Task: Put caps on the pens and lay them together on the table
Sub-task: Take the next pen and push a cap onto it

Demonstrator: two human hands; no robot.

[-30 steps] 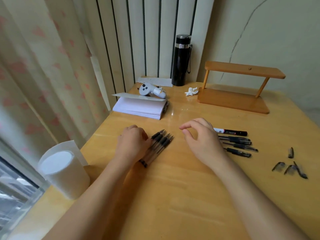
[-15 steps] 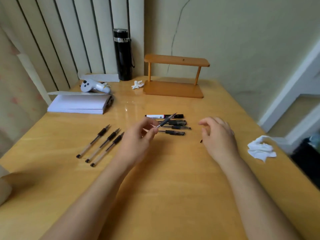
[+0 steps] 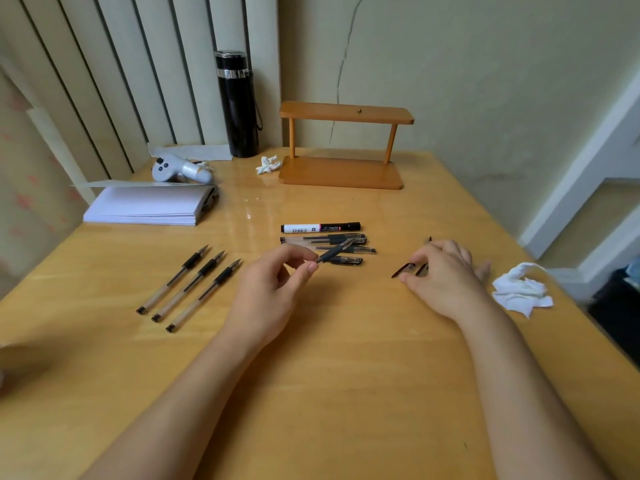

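Note:
My left hand (image 3: 273, 282) pinches an uncapped black pen (image 3: 334, 252) between thumb and fingers, its tip pointing up and to the right. Three uncapped pens (image 3: 188, 284) lie side by side on the table (image 3: 346, 375) to the left. A group of capped pens (image 3: 332, 242) and a white-barrelled marker (image 3: 320, 227) lie just beyond the held pen. My right hand (image 3: 445, 275) rests over several loose black caps (image 3: 403, 269), its fingertips touching them; whether one is gripped is unclear.
A stack of white paper (image 3: 149, 206), a white controller (image 3: 180, 169) and a black flask (image 3: 238, 105) stand at the back left. A small wooden shelf (image 3: 343, 147) sits at the back. A crumpled white tissue (image 3: 521, 289) lies near the right edge.
My view swung right. My left hand took one pen from the bundle, leaving three on the table, and carried it to the middle. My right hand moved right onto the loose caps.

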